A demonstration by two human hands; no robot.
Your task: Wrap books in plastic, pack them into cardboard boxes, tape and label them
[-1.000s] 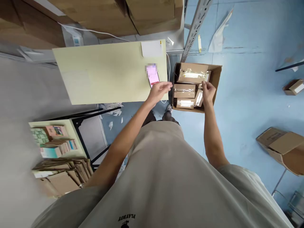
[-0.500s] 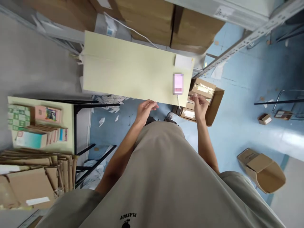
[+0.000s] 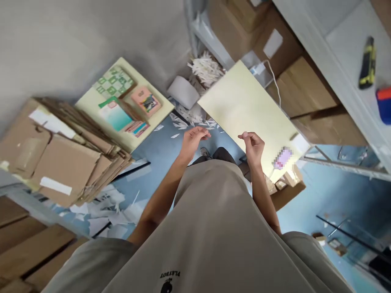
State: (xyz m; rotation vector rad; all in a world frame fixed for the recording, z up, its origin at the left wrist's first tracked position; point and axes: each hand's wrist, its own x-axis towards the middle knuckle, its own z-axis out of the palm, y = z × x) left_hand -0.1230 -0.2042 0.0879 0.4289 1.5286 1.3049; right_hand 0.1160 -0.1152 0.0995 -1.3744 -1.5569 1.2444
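Note:
My left hand (image 3: 192,143) hovers in front of my waist, fingers curled in toward the thumb, with nothing visible in it. On the other side, my right hand (image 3: 254,148) is held over the near edge of a pale yellow tabletop (image 3: 241,97), thumb and fingertips drawn together around no visible thing. Nearest to the right hand lies a phone (image 3: 282,158) with a blurred screen and a white cable at its lower end. A white pad or card (image 3: 299,143) lies beyond the phone at the table's corner.
A second table (image 3: 88,106) at left carries a green-and-white box (image 3: 113,81), a pink box (image 3: 146,100) and a teal box (image 3: 116,114). Flattened cartons (image 3: 67,162) are stacked beside it. Paper scraps litter the floor. A shelf on the right holds a yellow-black utility knife (image 3: 367,63).
My view has turned left, so the yellow table now appears slanted and farther right, and the second table nearer the middle. Both hands stay raised, with no object picked up.

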